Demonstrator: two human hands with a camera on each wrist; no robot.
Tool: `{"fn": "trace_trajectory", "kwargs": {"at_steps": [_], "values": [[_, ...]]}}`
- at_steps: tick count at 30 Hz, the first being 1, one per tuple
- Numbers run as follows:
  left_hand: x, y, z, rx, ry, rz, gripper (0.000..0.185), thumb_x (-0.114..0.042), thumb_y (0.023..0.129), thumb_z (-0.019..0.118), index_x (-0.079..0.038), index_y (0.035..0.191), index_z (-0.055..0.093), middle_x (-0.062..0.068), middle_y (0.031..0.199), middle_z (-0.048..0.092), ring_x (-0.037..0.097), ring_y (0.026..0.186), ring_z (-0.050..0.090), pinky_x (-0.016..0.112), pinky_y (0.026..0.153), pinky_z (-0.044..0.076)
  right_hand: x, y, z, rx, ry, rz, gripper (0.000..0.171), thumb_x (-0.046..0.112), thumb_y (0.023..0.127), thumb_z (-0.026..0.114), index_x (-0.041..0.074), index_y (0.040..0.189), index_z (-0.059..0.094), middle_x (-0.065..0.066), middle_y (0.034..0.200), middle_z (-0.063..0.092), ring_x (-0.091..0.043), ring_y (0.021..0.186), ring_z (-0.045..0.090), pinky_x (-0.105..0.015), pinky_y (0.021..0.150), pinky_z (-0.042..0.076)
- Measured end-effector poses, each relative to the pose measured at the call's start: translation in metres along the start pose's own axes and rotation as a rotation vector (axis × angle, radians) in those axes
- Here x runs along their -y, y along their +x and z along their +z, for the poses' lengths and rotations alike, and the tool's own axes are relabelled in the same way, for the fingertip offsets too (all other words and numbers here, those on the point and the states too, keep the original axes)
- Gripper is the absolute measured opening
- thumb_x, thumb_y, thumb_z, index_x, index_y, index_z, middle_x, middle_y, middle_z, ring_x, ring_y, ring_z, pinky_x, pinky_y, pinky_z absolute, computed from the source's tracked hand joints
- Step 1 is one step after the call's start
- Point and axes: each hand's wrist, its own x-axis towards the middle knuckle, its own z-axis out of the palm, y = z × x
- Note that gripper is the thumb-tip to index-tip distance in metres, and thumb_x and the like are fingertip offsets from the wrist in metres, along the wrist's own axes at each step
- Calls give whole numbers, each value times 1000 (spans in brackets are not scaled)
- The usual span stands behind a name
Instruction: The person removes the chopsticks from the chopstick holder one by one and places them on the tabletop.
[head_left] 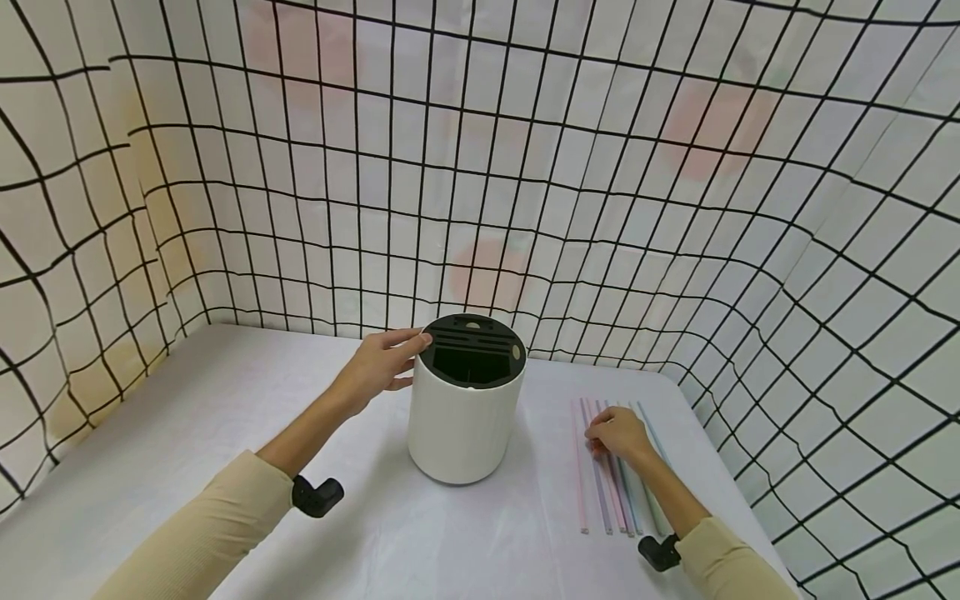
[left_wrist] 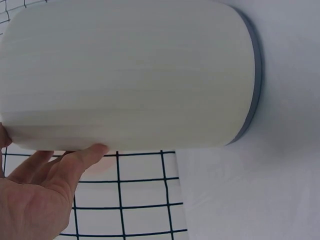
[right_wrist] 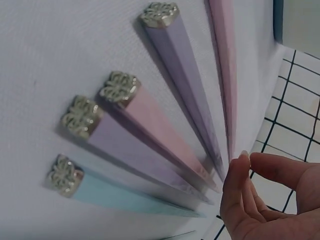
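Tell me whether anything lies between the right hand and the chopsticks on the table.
Nothing visible does. The right hand rests right over the row of chopsticks, fingers curled at their far ends. The holder, steadied by the left hand, stands off to the side, not in between.

White holder [head_left: 463, 433], black top; pastel pink, purple, blue chopsticks [head_left: 611, 483].

The white holder [head_left: 463, 425] looked smooth and matt, faintly ribbed up close, with a black plastic insert [head_left: 472, 352] on top. The pastel chopsticks [right_wrist: 165, 145] had a satin sheen and embossed, silvery metal-looking caps [right_wrist: 119, 87]. Smooth white cloth [head_left: 225, 400] covered the worktop.
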Motion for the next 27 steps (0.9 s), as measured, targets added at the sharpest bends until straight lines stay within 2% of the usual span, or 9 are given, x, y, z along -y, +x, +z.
{"fn": "trace_trajectory", "kwargs": {"at_steps": [11,17,21,25,27], "values": [[-1,-4,1,-4,21,5,66,-47,100,61,-8,151,47,13,149,55,35,136,54,46,102,55,9,-3,-3,1,11,-18,19,1,86,68,-11,99,62,-15,73,70,-14,55,65,-30,55,61],[-6,-6,0,-9,82,-5,65,-47,101,60,-10,152,47,12,149,55,34,136,55,44,99,58,17,-4,-4,11,33,-18,19,1,87,67,-12,100,61,-20,76,70,-14,53,63,-32,54,61],[-8,-7,-3,5,122,-16,67,-50,101,59,-12,153,45,12,148,56,34,133,58,43,97,59,23,-4,-3,8,29,-25,17,1,90,65,-11,101,61,-17,76,69,-13,54,63,-30,54,61],[-9,-11,-7,-2,187,-22,69,-56,102,52,-11,154,44,16,145,59,36,131,59,42,93,61,29,-8,-2,2,-11,-55,16,2,91,64,-10,100,62,-19,76,69,-17,56,65,-34,56,63],[-8,-14,-11,-26,225,-16,66,-54,104,49,-9,153,45,19,139,62,36,126,63,41,90,63,33,-10,-3,-2,-62,-85,17,4,91,63,-9,102,63,-21,77,70,-21,57,67,-36,57,63]]}}
